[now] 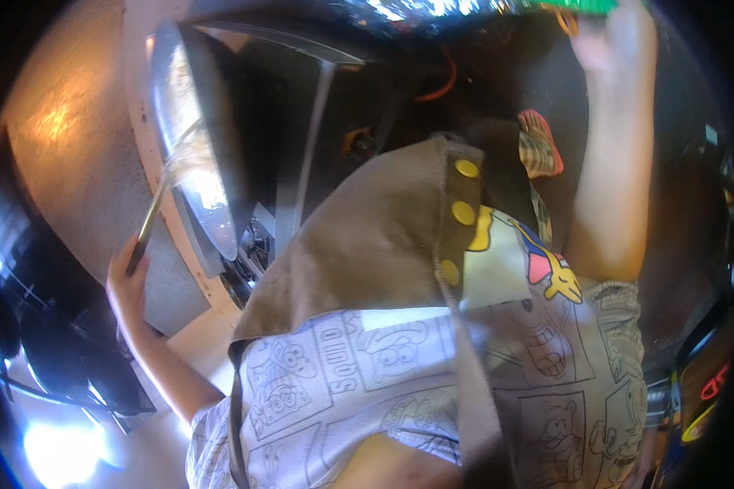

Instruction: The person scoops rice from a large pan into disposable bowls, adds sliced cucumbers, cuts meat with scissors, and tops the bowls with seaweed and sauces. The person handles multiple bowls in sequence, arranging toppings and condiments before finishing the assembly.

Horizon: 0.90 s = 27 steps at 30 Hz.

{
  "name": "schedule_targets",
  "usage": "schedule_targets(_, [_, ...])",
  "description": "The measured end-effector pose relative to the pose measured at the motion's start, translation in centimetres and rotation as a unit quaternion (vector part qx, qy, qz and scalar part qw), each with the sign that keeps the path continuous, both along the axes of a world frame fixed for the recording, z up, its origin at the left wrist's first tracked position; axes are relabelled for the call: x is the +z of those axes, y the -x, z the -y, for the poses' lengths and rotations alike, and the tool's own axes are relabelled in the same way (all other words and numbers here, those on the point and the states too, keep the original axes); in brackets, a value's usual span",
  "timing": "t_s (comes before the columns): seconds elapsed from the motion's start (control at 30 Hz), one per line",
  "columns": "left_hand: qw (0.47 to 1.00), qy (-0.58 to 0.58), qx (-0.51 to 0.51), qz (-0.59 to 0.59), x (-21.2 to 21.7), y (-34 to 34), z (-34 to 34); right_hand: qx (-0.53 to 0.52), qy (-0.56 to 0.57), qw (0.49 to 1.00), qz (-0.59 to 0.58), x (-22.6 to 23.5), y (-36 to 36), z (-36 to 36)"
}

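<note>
- Left of the apron (351,244), we see the pan (214,213), its pale inside lit brightly and its long shape running up and down the view.
- Farther left of the apron, our left hand (128,281) has its fingers closed around the dark end of the tool (156,204).
- Up and left of the apron, the tool's blurred, pale head lies over the pan; we cannot tell whether it touches the inside.
- Above and right of the apron, our right hand (603,45) is blurred and cut by the top edge. A green thing (583,5) and an orange loop (568,24) show right beside it; we cannot tell how far its fingers are open or whether they grip either one.
- Above the apron, at the top edge, we see crinkled, shiny material (432,10).
- Just right of the apron's upper end, there is a checked slipper (538,147) with a reddish edge.
- Below the apron, we see the cartoon-print shirt (359,367).
</note>
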<state>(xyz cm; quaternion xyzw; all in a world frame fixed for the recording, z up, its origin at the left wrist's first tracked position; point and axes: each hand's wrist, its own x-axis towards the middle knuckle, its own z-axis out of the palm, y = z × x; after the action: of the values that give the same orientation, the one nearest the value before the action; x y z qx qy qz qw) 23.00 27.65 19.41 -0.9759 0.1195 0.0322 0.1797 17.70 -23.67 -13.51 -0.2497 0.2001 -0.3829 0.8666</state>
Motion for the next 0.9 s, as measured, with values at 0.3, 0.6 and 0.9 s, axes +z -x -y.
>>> schedule_targets(0.3, [0.989,0.033,0.144,-0.025,-5.8,1.9,2.1,0.095,-0.075,0.983,-0.137,-4.3,0.8,4.3])
schedule_targets(0.6, [0.995,0.076,-0.066,-0.008,-19.9,0.3,-3.4,-0.069,-0.055,0.969,-0.231,-5.5,7.2,1.8])
schedule_targets(0.9, [0.752,0.518,-0.284,-0.291,-17.3,9.6,10.2,-0.118,0.016,0.947,-0.299,-3.7,24.7,-6.4])
